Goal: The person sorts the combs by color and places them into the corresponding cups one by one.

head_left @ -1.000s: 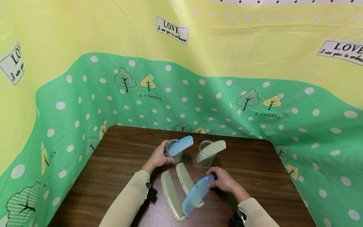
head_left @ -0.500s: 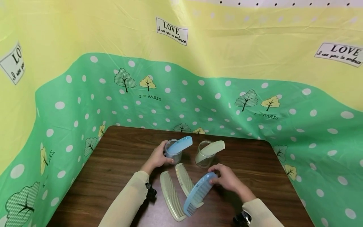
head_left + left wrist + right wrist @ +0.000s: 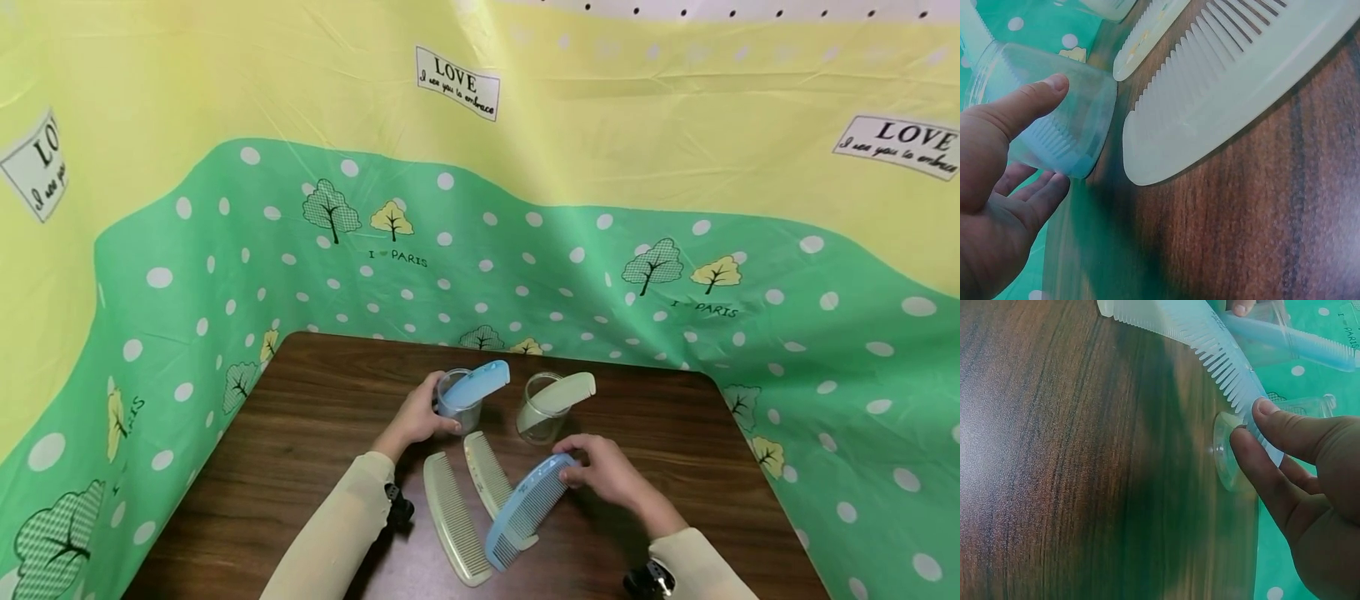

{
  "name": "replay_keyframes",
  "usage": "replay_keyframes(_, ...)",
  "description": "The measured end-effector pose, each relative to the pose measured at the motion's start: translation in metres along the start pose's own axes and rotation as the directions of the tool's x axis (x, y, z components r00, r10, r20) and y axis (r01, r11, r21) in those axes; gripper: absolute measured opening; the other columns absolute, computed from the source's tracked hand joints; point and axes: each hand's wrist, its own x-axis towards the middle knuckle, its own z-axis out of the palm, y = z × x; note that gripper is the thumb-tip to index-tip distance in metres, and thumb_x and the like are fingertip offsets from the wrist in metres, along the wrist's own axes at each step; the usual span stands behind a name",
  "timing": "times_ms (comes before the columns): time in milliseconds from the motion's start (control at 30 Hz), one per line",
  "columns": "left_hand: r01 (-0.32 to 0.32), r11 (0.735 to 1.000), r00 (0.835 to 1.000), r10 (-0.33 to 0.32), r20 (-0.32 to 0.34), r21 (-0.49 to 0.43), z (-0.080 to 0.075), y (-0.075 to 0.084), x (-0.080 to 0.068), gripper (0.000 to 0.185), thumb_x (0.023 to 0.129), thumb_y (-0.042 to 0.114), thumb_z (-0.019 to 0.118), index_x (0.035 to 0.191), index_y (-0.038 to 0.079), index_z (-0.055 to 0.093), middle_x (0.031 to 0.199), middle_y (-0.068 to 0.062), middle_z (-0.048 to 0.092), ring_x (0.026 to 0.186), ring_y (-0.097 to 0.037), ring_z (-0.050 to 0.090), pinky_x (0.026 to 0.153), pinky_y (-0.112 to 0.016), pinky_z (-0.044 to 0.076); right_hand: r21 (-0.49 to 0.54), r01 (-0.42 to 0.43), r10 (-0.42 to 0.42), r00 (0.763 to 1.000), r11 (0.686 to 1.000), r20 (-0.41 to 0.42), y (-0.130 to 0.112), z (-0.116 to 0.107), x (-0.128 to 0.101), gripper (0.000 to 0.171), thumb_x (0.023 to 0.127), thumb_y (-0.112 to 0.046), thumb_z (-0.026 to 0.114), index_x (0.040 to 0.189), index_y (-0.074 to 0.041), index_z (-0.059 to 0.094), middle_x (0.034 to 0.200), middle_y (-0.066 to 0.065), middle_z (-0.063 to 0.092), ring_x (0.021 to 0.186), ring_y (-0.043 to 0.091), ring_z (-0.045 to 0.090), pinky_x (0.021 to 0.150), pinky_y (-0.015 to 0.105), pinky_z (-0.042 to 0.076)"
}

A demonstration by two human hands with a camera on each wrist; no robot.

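My left hand (image 3: 417, 417) grips a clear plastic cup (image 3: 1085, 94) round its side, thumb on the near wall. Inside that cup leans a blue comb (image 3: 480, 383), its upper end sticking out to the right. My right hand (image 3: 603, 473) pinches the upper end of a second blue comb (image 3: 528, 508) between thumb and fingers. This comb slants down to the left, across the lower part of a cream comb (image 3: 486, 471). Left of them lies another, larger-looking cream comb (image 3: 453, 521) on the table.
A second clear cup (image 3: 534, 427) stands to the right of the gripped one, with a cream comb (image 3: 566, 390) leaning in it. The dark wooden table (image 3: 300, 433) meets a green and yellow patterned curtain (image 3: 420, 292) at its back and sides.
The blue comb in my right hand has turned so its teeth show more, and its upper end has risen slightly. My right hand moved a little right; my left stays on the cup.
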Motion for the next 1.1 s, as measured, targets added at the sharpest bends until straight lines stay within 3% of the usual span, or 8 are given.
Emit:
replay_keyframes(300,0.008,1.0,1.0,-0.008,0.002,-0.005,-0.001,0.0,0.0,0.097,0.073,0.009,0.094,0.153,0.01,0.039,0.15,-0.017,0.05,0.136,-0.036,0.053,0.103,-0.05,0.052,0.057,0.019,-0.021,0.999,0.998,0.024,-0.011,-0.007,-0.005,0.034,0.09,-0.001,0.077,0.122,0.007,0.068,0.11,0.018,0.068,0.086,0.022,0.07,0.066,0.029,0.061)
replay_keyframes(600,0.023,1.0,1.0,-0.023,0.006,-0.003,0.0,0.001,0.0,0.098,0.074,0.011,0.094,0.154,0.01,0.038,0.151,-0.016,0.049,0.137,-0.037,0.052,0.103,-0.05,0.052,0.079,0.044,-0.044,0.999,0.996,0.007,-0.026,-0.012,-0.009,0.032,0.094,-0.005,0.073,0.125,0.003,0.068,0.113,0.021,0.068,0.082,0.017,0.072,0.07,0.043,0.062)
replay_keyframes(833,0.017,1.0,1.0,-0.016,0.011,-0.002,0.0,0.0,0.0,0.098,0.074,0.011,0.094,0.154,0.01,0.037,0.151,-0.017,0.049,0.137,-0.037,0.052,0.102,-0.05,0.052,0.09,0.055,-0.055,0.998,0.994,0.0,-0.035,-0.015,-0.013,0.032,0.095,-0.007,0.072,0.126,0.001,0.067,0.112,0.019,0.069,0.08,0.02,0.073,0.069,0.038,0.062)
replay_keyframes(1100,0.015,1.0,1.0,-0.015,0.007,0.005,-0.001,0.001,-0.001,0.097,0.074,0.01,0.094,0.153,0.01,0.038,0.15,-0.017,0.05,0.136,-0.036,0.053,0.102,-0.049,0.053,0.104,0.083,-0.075,0.994,0.991,-0.074,-0.04,-0.018,-0.015,0.031,0.094,-0.007,0.073,0.124,0.0,0.068,0.114,0.021,0.068,0.081,0.016,0.074,0.069,0.035,0.062)
